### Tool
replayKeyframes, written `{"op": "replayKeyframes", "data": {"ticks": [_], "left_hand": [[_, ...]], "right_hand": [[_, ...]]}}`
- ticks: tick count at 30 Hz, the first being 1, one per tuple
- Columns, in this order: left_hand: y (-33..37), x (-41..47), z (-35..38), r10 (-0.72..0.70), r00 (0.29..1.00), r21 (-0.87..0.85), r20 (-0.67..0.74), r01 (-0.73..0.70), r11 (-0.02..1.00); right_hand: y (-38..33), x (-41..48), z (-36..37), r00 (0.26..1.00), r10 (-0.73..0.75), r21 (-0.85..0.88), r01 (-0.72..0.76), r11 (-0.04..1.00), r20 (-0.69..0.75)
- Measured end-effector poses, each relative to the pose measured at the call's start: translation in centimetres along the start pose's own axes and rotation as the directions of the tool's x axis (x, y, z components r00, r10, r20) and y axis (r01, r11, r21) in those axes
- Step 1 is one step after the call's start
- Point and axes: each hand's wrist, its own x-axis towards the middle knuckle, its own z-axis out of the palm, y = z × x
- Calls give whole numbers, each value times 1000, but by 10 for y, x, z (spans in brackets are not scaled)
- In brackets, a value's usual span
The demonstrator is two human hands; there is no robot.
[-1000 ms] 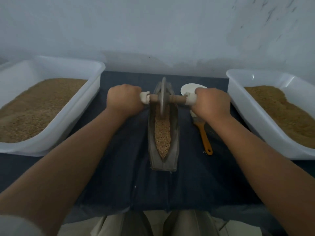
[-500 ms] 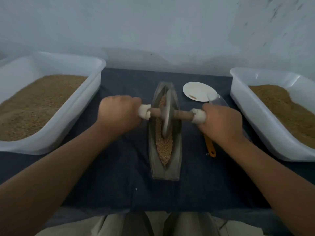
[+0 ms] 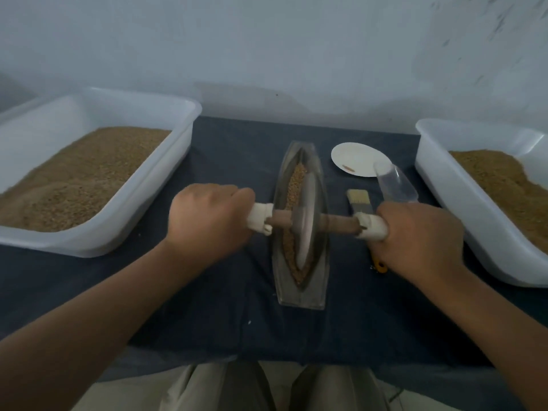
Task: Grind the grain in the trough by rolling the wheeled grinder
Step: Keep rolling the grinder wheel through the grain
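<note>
1. Centrally on dark cloth [image 3: 237, 292]: boat-shaped trough [image 3: 299, 296] holding grain [image 3: 297, 180], wheeled grinder [image 3: 305, 221] standing midway along it.
2. Clenched round its white handle ends: left hand [image 3: 207, 221] left, right hand [image 3: 421, 235] right.
3. Right of trough: brush [image 3: 360, 201], plate [image 3: 355, 157], clear scoop [image 3: 396, 183].

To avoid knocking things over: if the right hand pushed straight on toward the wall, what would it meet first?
Most likely the clear plastic scoop lying just beyond the right hand, though depth is unclear.

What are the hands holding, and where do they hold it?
The wheeled grinder. The left hand grips its left handle, the right hand its right handle.
</note>
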Motion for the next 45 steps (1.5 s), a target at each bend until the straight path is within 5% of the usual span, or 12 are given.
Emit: {"op": "replayKeyframes", "data": {"ticks": [10, 14, 20, 29, 32, 36, 39, 45], "left_hand": [[-14, 97, 54, -218, 944, 65, 247, 208, 976], [-6, 63, 40, -213, 958, 74, 194, 202, 976], [-9, 4, 18, -81, 985, 53, 153, 74, 996], [-15, 116, 54, -177, 939, 130, 295, 144, 981], [-12, 95, 45, -201, 922, 127, 331, 167, 978], [-7, 20, 21, -156, 952, 108, 263, 131, 985], [-10, 4, 15, -107, 961, 87, 253, 88, 992], [-17, 98, 49, -165, 925, 162, 341, 115, 980]], "right_hand": [[8, 105, 40, 964, 220, -125, -203, 971, 147], [7, 84, 25, 974, 142, -139, -118, 983, 175], [5, 26, 9, 999, -37, -10, 37, 999, 29], [13, 110, 47, 911, 312, -119, -290, 950, 269], [12, 97, 33, 926, 238, -132, -207, 969, 294], [8, 47, 11, 997, -21, -61, 26, 998, 80], [6, 33, 5, 997, -80, 43, 80, 996, 8], [17, 86, 47, 944, 245, -112, -225, 968, 222]]}}
